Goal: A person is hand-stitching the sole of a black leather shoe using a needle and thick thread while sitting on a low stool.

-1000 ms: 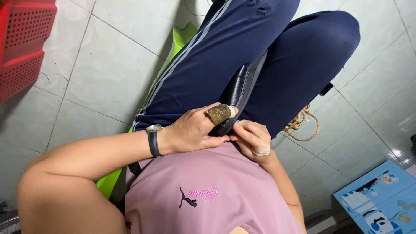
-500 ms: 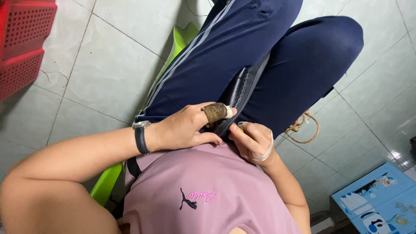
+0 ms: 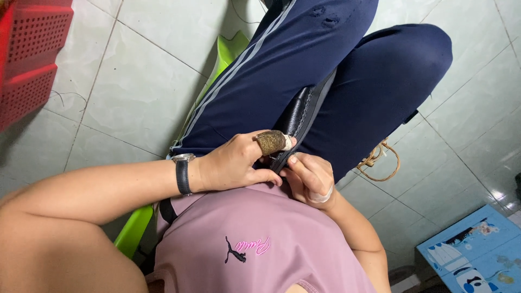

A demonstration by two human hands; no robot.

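Tiled floor [image 3: 125, 92] lies beneath both busy hands [image 3: 271, 165].

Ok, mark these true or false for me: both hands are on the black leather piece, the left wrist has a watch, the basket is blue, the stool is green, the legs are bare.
1. Both the left hand and right hand are on the black leather piece: true.
2. The left wrist wears a wristwatch: true.
3. The perforated basket is blue: false, it is red.
4. The plastic stool is green: true.
5. The legs are bare: false, they wear navy trousers.
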